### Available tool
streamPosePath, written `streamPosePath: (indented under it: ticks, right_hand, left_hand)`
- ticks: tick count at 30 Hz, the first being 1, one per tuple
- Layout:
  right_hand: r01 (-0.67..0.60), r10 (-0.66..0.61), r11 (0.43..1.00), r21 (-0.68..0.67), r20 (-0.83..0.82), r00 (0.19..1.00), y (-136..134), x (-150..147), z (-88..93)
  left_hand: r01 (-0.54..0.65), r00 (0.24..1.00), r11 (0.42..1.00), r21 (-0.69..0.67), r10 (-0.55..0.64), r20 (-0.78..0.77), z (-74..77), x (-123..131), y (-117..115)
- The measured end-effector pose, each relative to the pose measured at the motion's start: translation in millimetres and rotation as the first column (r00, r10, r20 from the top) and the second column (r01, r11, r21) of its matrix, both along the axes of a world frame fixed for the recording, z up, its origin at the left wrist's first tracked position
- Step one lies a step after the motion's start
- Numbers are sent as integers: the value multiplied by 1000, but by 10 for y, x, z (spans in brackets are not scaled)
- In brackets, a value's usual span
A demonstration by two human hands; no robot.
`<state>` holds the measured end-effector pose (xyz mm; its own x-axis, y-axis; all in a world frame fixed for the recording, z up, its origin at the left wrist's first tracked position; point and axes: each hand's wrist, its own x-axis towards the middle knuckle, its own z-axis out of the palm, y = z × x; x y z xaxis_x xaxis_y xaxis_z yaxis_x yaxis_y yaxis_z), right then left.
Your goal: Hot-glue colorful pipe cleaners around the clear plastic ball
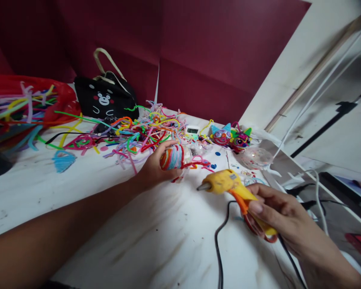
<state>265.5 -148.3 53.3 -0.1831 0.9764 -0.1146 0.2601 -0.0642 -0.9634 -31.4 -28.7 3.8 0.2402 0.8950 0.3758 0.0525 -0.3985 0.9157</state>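
Observation:
My left hand (156, 166) is wrapped round a ball (175, 157) coiled with orange, red and light blue pipe cleaners. A red pipe cleaner (195, 163) sticks out from the ball's right side. In my right hand (279, 212) is a yellow glue gun (225, 181) with an orange trigger, gripped by its handle. The metal nozzle points left, towards the ball but apart from it. From the handle a black cord runs down over the white table (156, 237).
Behind my left hand lies a heap of coloured pipe cleaners (150, 124), with a small digital timer (192, 130) beside it. Two decorated animal-face balls (221, 135) and a clear round container (257, 157) stand at the right. A black bag (105, 98) and a red bag (67, 102) are at the back left.

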Motion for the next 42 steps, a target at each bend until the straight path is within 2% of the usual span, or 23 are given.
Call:
streamPosePath:
  ticks: [3,6,11,17,20,25,28,33,38,42]
  right_hand:
    - [111,-99,988,106,-120,988,-32,-11,-41]
    - [186,-139,957,222,-210,968,-59,-68,-74]
    - [273,-213,900,341,-204,956,-42,-143,-100]
    - [223,-269,900,375,75,960,-10,-222,-141]
    - [283,-334,873,397,64,941,-29,-252,-212]
    - [195,-252,878,437,74,965,-12,-221,-308]
    - [175,-228,880,442,69,971,-7,-221,-309]
    - [243,-292,867,435,47,955,-65,-257,-284]
    - [164,-242,864,476,108,964,-81,-215,-324]
    - [158,-232,864,477,100,967,-59,-180,-331]
  left_hand:
    - [32,999,999,-2,-32,-15,-18,-4,9]
    - [70,997,997,-12,-70,-30,-32,-4,-1]
    - [135,989,991,-22,-136,-54,-9,17,-79]
    - [190,981,982,-3,-190,-44,17,41,-122]
    - [216,975,976,9,-215,-48,19,42,-117]
    - [252,968,968,17,-251,-21,58,62,-188]
    - [263,965,965,1,-263,1,86,71,-235]
    - [300,954,953,38,-300,-2,81,70,-208]
    - [304,953,952,43,-304,-19,62,61,-177]
    - [298,954,954,10,-298,-13,81,59,-192]
